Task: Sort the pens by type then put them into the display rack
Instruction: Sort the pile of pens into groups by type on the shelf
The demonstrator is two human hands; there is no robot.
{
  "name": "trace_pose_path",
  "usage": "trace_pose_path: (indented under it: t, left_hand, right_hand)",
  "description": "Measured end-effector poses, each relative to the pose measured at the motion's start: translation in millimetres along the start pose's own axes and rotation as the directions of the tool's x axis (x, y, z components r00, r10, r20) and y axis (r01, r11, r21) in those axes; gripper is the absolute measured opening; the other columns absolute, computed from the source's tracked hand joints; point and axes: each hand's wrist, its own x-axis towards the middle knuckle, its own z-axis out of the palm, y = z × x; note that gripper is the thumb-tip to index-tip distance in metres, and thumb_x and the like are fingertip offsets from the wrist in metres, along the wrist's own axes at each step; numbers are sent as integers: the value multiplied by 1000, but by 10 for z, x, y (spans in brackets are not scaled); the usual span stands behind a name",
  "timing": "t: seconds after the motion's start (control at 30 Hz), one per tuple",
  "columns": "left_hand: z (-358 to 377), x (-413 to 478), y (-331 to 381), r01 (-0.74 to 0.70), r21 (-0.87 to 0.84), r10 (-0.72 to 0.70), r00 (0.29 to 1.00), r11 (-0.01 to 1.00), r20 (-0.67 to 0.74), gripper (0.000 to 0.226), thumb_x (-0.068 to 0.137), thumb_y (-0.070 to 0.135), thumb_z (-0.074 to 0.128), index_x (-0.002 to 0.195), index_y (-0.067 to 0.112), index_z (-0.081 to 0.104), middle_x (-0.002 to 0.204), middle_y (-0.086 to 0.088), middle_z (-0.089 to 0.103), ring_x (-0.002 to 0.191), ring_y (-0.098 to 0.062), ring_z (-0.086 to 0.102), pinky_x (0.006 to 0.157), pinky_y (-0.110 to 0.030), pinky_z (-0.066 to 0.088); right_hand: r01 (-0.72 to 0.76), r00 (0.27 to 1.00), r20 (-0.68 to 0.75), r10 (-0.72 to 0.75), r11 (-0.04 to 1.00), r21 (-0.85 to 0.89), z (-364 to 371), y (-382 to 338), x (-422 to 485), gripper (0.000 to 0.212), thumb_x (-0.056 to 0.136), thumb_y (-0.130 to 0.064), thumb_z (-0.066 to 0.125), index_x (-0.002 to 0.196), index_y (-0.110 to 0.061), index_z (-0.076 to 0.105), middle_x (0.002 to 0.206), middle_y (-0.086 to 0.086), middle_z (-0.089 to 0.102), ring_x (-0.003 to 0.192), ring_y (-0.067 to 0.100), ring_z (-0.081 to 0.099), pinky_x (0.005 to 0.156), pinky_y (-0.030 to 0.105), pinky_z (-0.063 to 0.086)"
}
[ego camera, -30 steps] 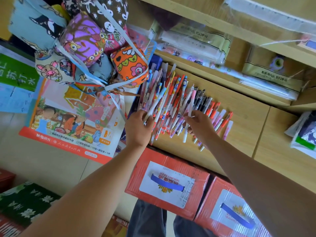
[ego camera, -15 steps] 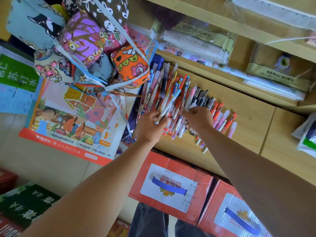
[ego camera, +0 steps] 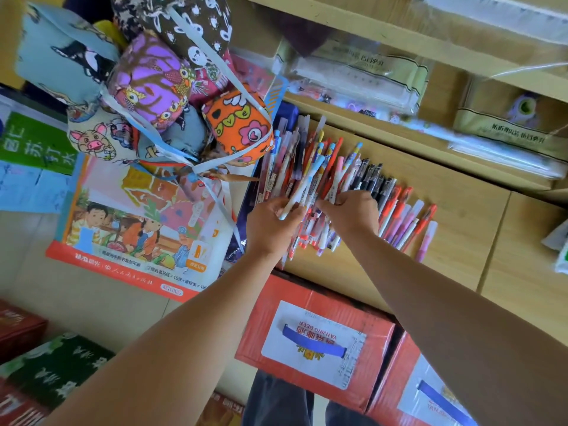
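A heap of mixed pens (ego camera: 310, 167) lies on a wooden shelf top (ego camera: 455, 216), red, blue, white and pink ones at the left. A row of black pens (ego camera: 373, 178) and then red and lilac pens (ego camera: 408, 219) lie to the right. My left hand (ego camera: 270, 229) pinches a white and blue pen (ego camera: 302, 187) that slants up over the heap. My right hand (ego camera: 353, 213) sits just right of it, fingers curled into the pens in the middle of the heap. No display rack is recognisable in view.
A bundle of patterned fabric pouches (ego camera: 153, 87) tied with ribbon hangs at the upper left over a picture poster (ego camera: 135, 222). Plastic-wrapped packs (ego camera: 359, 72) fill the shelf behind. Two red beer cartons (ego camera: 310, 342) stand below the shelf edge.
My left hand has picked the white and blue pen up from the heap and lifted it. My right hand has shifted left into the middle of the pens, close to the left hand.
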Motion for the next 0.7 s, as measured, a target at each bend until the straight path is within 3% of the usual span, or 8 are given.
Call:
trace_pose_path:
  t: [0.13, 0.23, 0.3, 0.4, 0.47, 0.57, 0.63, 0.7]
  left_hand:
    - [-29, 28, -74, 23, -71, -22, 1000, 997, 14, 17, 82, 22, 72, 70, 33, 68, 56, 13, 62, 51, -9, 54, 56, -36, 49]
    - [-39, 26, -87, 23, -96, -19, 999, 995, 42, 12, 81, 23, 73, 73, 31, 70, 59, 12, 62, 50, -7, 52, 56, -33, 47]
    - [-29, 19, -81, 48, -108, -41, 997, 993, 66, 7, 81, 24, 73, 74, 26, 72, 59, 10, 62, 50, -7, 51, 56, -31, 45]
    - [16, -35, 16, 127, -123, -109, 984, 984, 144, 10, 83, 18, 71, 73, 17, 71, 57, 6, 61, 41, -3, 48, 52, -22, 39]
    - [65, -106, 139, 199, -177, -154, 959, 964, 240, 8, 86, 12, 68, 79, 9, 69, 60, 2, 62, 36, -2, 47, 43, -18, 36]
    - [173, -227, 294, 318, -156, -247, 901, 935, 357, 7, 88, 21, 67, 84, 15, 66, 55, 9, 61, 37, -3, 49, 37, -12, 31]
    - [279, -300, 366, 376, -136, -295, 864, 916, 408, 9, 88, 28, 67, 84, 21, 64, 64, 6, 60, 41, -4, 49, 44, -16, 34]
    - [399, -375, 424, 425, -142, -329, 837, 894, 437, 11, 87, 30, 68, 87, 20, 65, 68, 2, 59, 46, -7, 47, 47, -17, 32]
  right_hand:
    - [-4, 999, 35, 3, 1000, 16, 41, 7, 2, 38, 79, -38, 73, 67, -4, 64, 62, 12, 63, 55, 20, 57, 47, 23, 41]
    - [-16, 997, 77, 7, 993, 113, -43, 49, -9, 36, 86, -34, 67, 67, -3, 62, 55, 4, 62, 49, 14, 60, 45, 22, 40]
    - [-31, 993, 118, 7, 978, 204, -136, 100, -56, 35, 90, -31, 63, 68, -4, 60, 54, 3, 60, 39, 8, 50, 45, 22, 38]
    - [-54, 964, 266, -32, 949, 312, -283, 188, -171, 32, 91, -30, 63, 84, 1, 64, 56, 3, 56, 47, 12, 50, 53, 26, 41]
    - [-35, 931, 358, -78, 953, 300, -385, 233, -266, 27, 92, -31, 63, 91, -5, 68, 60, 2, 57, 49, 6, 52, 54, 22, 43]
    - [26, 903, 407, -141, 961, 275, -557, 306, -387, 24, 93, -30, 60, 75, -15, 62, 53, -7, 53, 43, -1, 46, 47, 15, 39]
    - [19, 900, 413, -139, 959, 282, -646, 417, -419, 29, 94, -29, 59, 74, -8, 56, 51, -7, 47, 40, 1, 41, 44, 16, 35]
    - [18, 897, 415, -151, 952, 306, -726, 550, -439, 32, 94, -29, 59, 88, 2, 58, 56, -4, 46, 44, 6, 39, 50, 23, 35]
